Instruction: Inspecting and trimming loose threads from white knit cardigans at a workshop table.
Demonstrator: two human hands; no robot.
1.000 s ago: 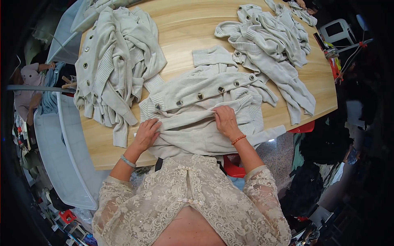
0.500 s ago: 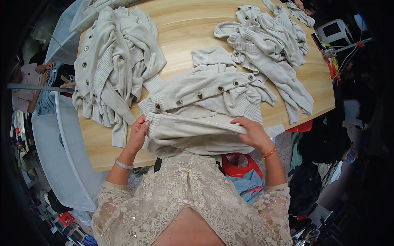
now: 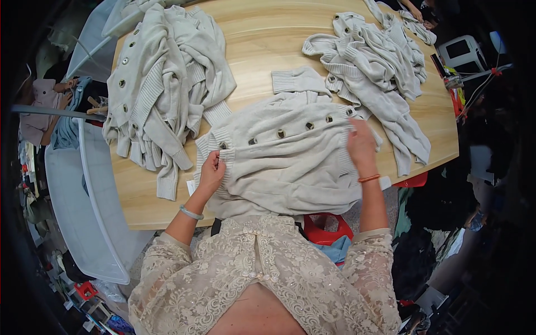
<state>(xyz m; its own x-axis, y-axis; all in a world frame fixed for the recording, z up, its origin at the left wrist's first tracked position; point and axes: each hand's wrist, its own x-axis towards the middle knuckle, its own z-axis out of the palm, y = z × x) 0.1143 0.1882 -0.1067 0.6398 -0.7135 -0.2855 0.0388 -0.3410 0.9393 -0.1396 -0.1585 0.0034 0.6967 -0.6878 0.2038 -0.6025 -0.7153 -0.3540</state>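
Cardigan (image 3: 296, 167), pale grey and knitted, lies across the near edge of the worktop (image 3: 254, 39), just in front of the person's lace top (image 3: 223, 262). A red stool (image 3: 343, 226) shows beneath that edge. The left hand (image 3: 213, 170) pinches the ribbed cloth at the left side, its grip closed on it. The right hand (image 3: 363, 146), lower down half a second ago, is now up at the right end of the button row (image 3: 281, 134). It is blurred, so I cannot tell whether its grip holds the cloth. The gap below the buttons has gone: the near front panel now reaches up to the button row, so the two fronts appear to meet and the body looks smoother. Farther off, similar knitwear lies in a left heap (image 3: 162, 84) and a right heap (image 3: 374, 64).
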